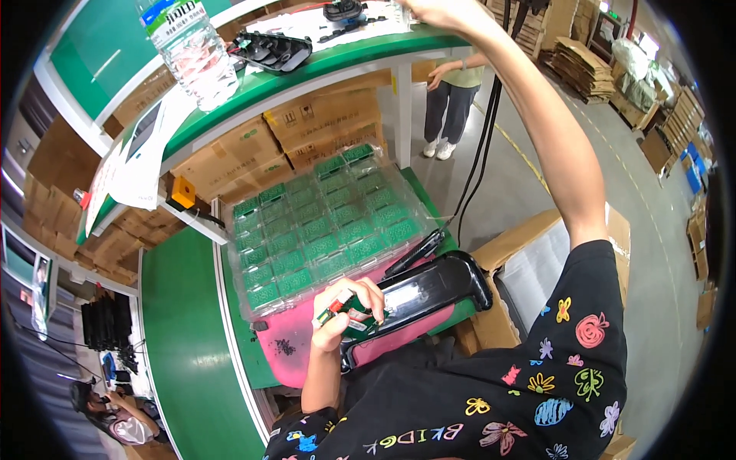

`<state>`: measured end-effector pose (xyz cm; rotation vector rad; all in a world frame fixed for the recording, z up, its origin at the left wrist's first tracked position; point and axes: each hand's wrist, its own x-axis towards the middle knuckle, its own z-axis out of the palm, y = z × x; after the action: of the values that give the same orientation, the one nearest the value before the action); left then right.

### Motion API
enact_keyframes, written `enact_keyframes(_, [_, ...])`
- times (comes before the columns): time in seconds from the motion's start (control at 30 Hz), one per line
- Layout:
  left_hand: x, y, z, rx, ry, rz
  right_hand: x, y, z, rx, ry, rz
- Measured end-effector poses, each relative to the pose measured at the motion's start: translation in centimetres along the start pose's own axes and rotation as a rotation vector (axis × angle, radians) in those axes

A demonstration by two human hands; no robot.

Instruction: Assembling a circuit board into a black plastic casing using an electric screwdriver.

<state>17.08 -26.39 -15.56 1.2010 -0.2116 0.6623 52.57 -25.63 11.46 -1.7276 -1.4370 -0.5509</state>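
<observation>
My left hand [331, 310] is closed around a small green circuit board [357, 326] with red and white parts on it, held above the pink mat [285, 368]. Just right of it lies a long glossy black casing [433, 290]. Beyond this hand sits a clear plastic tray [247, 295] with many green boards in its pockets. My right arm stretches up to the raised green shelf [337, 55]. There my right hand [445, 14] is cut by the top edge, near small black parts, and its fingers are mostly hidden.
A black handheld tool [414, 254] with a cord rests by the casing. Small dark screws or bits [284, 347] lie on the mat. The shelf carries a water bottle [195, 65] and a black plastic housing [274, 52]. An open carton [491, 307] stands at right; a person [452, 100] stands beyond.
</observation>
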Motion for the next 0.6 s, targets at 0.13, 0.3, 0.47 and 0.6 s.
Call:
enact_keyframes(0.13, [0.6,0.0,0.9,-0.001,-0.027,-0.006,0.7,1.3,0.1,-0.055,-0.132,0.066])
enact_keyframes(0.3, [0.3,-0.1,0.5,0.023,-0.031,-0.011,0.7,2.5,0.3,-0.002,-0.197,0.149])
enact_keyframes(0.47, [1.6,0.2,-0.2,0.214,0.028,0.133,1.5,2.5,1.3,0.097,-0.016,0.002])
enact_keyframes(0.6, [5.4,2.5,0.6,0.371,0.184,0.246,4.5,4.8,1.1,-0.039,-0.237,0.015])
